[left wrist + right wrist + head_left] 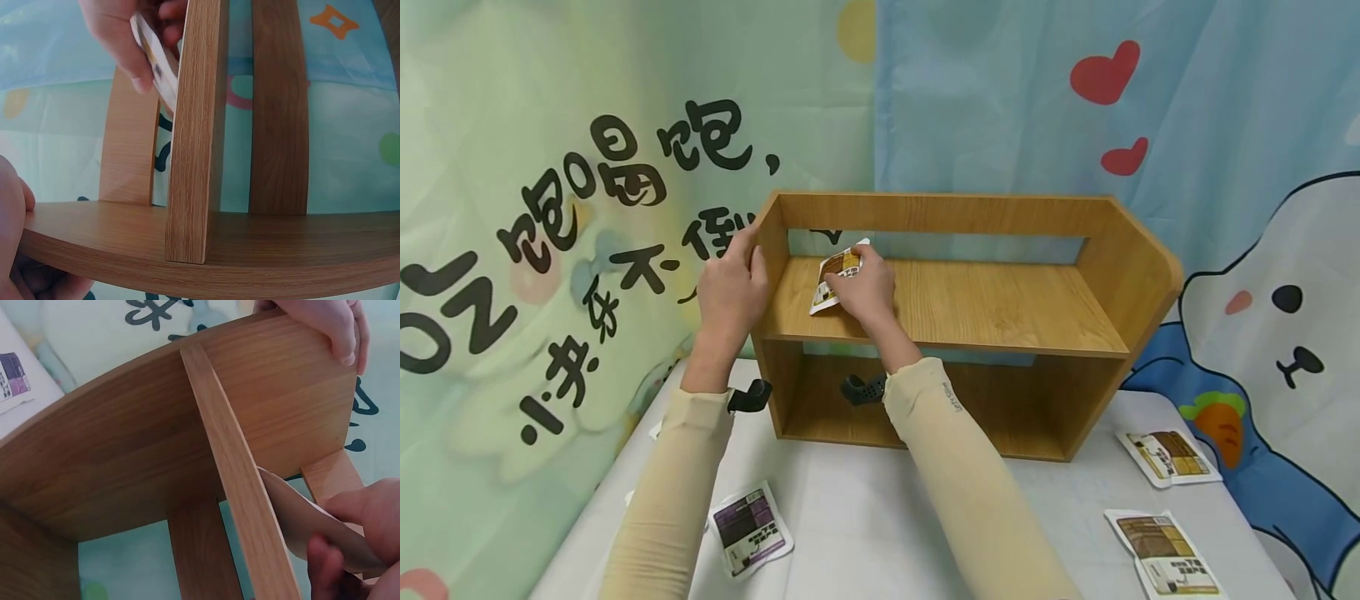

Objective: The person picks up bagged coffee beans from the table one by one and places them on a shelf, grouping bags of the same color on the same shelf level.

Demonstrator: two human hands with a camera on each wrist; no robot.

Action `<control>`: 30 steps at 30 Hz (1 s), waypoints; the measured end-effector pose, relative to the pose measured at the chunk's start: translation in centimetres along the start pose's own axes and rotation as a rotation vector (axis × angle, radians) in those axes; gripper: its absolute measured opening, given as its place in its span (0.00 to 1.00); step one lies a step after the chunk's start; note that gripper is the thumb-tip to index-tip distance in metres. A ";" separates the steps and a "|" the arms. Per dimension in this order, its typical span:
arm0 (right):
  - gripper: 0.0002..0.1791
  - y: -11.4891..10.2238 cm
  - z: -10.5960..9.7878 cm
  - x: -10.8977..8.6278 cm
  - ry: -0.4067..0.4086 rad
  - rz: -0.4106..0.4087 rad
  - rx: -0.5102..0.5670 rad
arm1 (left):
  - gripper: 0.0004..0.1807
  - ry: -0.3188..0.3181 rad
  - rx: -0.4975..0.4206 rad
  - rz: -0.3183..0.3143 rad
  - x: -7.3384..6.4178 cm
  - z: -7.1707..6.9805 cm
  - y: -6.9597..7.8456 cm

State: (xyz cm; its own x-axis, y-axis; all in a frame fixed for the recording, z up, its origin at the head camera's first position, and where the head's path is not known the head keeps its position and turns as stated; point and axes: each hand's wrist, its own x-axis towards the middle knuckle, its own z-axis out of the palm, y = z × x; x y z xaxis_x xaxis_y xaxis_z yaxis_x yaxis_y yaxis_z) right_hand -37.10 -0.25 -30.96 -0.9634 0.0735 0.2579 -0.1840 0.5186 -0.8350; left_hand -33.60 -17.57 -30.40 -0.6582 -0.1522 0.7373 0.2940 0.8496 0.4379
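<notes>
A two-level wooden shelf [985, 308] stands on the white table [880, 517]. My left hand [730, 287] grips the shelf's left side panel, fingers curled over its edge; the right wrist view shows that hand [331, 325] on the panel's top. My right hand [867, 292] pinches a brown and orange packet [835, 271] on the upper board near its left end. In the left wrist view the right hand [119, 37] holds the packet [159, 65] beside the side panel [194, 125]. The right wrist view shows the packet [306, 519] bent against the board.
A purple packet [751, 527] lies on the table near my left forearm. Two brown packets [1172, 457] [1165, 554] lie at the right. Printed cloth backdrops hang close behind and to the left of the shelf. The lower compartment is hollow.
</notes>
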 end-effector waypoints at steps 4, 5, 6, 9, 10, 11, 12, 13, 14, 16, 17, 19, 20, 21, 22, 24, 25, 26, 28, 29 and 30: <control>0.34 -0.1 -0.2 0.2 -0.018 0.005 -0.133 | 0.20 0.004 0.004 0.003 0.1 0.0 0.0; 0.35 -0.1 -0.3 0.3 -0.020 0.006 -0.162 | 0.20 0.004 0.004 0.005 0.1 0.0 0.0; 0.35 -0.1 -0.3 0.3 -0.022 0.007 -0.188 | 0.20 0.004 0.004 0.006 0.1 0.0 0.0; 0.35 -0.2 -0.6 0.3 -0.032 0.004 -0.225 | 0.20 0.007 0.003 0.006 0.3 -0.1 0.0; 0.35 -0.2 -0.6 0.3 -0.037 0.002 -0.229 | 0.20 0.009 0.004 0.005 0.3 -0.2 0.1; 0.35 -0.2 -0.7 0.3 -0.041 -0.001 -0.231 | 0.20 0.010 0.005 0.005 0.3 -0.2 0.1; 0.36 -0.2 -0.7 0.3 -0.047 -0.003 -0.236 | 0.20 0.011 0.003 0.003 0.3 -0.2 0.1; 0.36 -0.3 -0.8 0.2 -0.053 -0.006 -0.241 | 0.20 0.012 0.004 0.004 0.3 -0.2 0.1; 0.36 -0.2 -0.8 0.2 -0.057 -0.005 -0.247 | 0.20 0.013 0.002 0.004 0.4 -0.2 0.1; 0.36 -0.2 -0.9 0.1 -0.064 -0.004 -0.260 | 0.20 0.014 -0.003 0.008 0.4 -0.2 0.1; 0.36 -0.1 -0.9 0.1 -0.064 -0.005 -0.270 | 0.20 0.015 -0.005 0.010 0.4 -0.2 0.1; 0.35 0.1 -0.9 0.1 -0.062 -0.008 -0.297 | 0.20 0.016 -0.008 0.013 0.4 -0.2 0.1; 0.35 0.2 -0.9 0.0 -0.057 -0.011 -0.310 | 0.20 0.015 -0.009 0.014 0.4 -0.2 0.1; 0.34 0.3 -0.9 0.0 -0.051 -0.015 -0.323 | 0.20 0.015 -0.009 0.014 0.4 -0.2 0.1; 0.34 0.5 -0.8 0.0 -0.045 -0.020 -0.338 | 0.20 0.016 -0.007 0.014 0.3 -0.2 0.1; 0.34 0.7 -0.8 0.0 -0.036 -0.028 -0.365 | 0.20 0.018 -0.006 0.015 0.3 -0.2 0.1; 0.34 0.8 -0.7 0.0 -0.032 -0.031 -0.376 | 0.20 0.020 -0.005 0.016 0.2 -0.2 0.1; 0.34 0.9 -0.7 -0.1 -0.029 -0.034 -0.387 | 0.20 0.025 -0.003 0.020 0.2 -0.2 0.1; 0.34 1.1 -0.7 -0.1 -0.029 -0.042 -0.403 | 0.19 0.031 -0.003 0.024 0.1 -0.1 0.0; 0.33 1.1 -0.7 -0.2 -0.028 -0.047 -0.410 | 0.19 0.033 -0.004 0.025 0.1 -0.1 0.0; 0.33 1.1 -0.7 -0.2 -0.028 -0.052 -0.415 | 0.19 0.036 -0.005 0.028 0.0 0.0 0.0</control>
State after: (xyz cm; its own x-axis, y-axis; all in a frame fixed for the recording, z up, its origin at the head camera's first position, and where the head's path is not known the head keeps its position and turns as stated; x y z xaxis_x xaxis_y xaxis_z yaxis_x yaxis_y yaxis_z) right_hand -37.01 0.92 -31.63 -0.9609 0.0183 0.2764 -0.1435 0.8207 -0.5530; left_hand -33.61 -17.59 -30.38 -0.6240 -0.1467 0.7676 0.3154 0.8514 0.4191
